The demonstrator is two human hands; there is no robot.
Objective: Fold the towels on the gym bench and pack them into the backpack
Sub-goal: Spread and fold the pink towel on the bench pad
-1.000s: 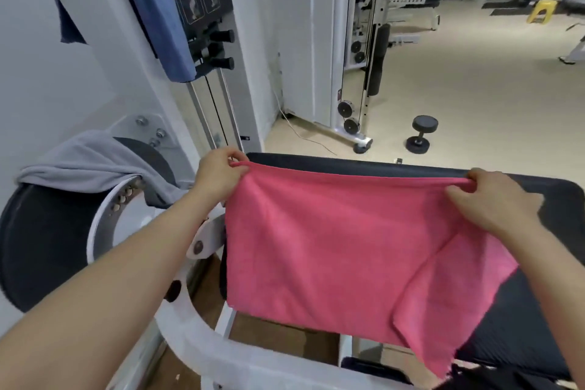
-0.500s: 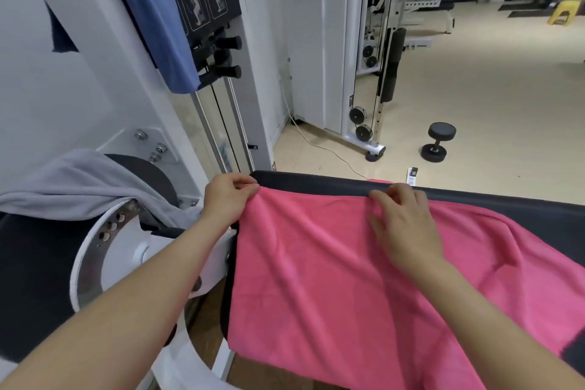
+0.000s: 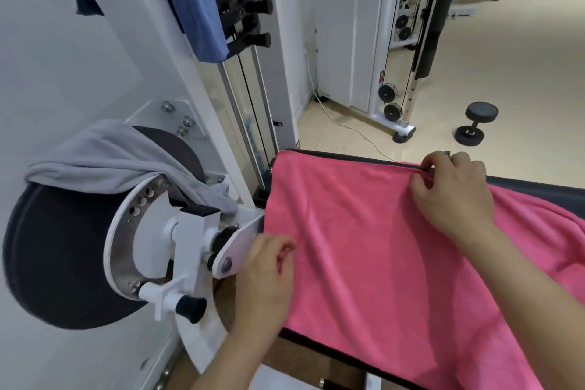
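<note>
A pink towel (image 3: 364, 247) lies spread over the black gym bench (image 3: 538, 187). My right hand (image 3: 452, 196) pinches the towel's far edge near the bench's back rim. My left hand (image 3: 266, 279) sits at the towel's left edge, fingers curled on the cloth. A grey towel (image 3: 104, 161) is draped over a black round pad at the left. A blue towel (image 3: 196, 0) hangs from the machine above. No backpack is in view.
A white weight machine (image 3: 177, 250) with a pivot plate and knob stands tight against the bench's left end. A black dumbbell (image 3: 474, 123) lies on the beige floor beyond the bench. A cable tower (image 3: 395, 41) stands behind, with a white cord along the floor.
The towel now lies flat on the bench. My left hand has slid from the far left corner down the left edge toward me. My right hand has moved right along the far edge.
</note>
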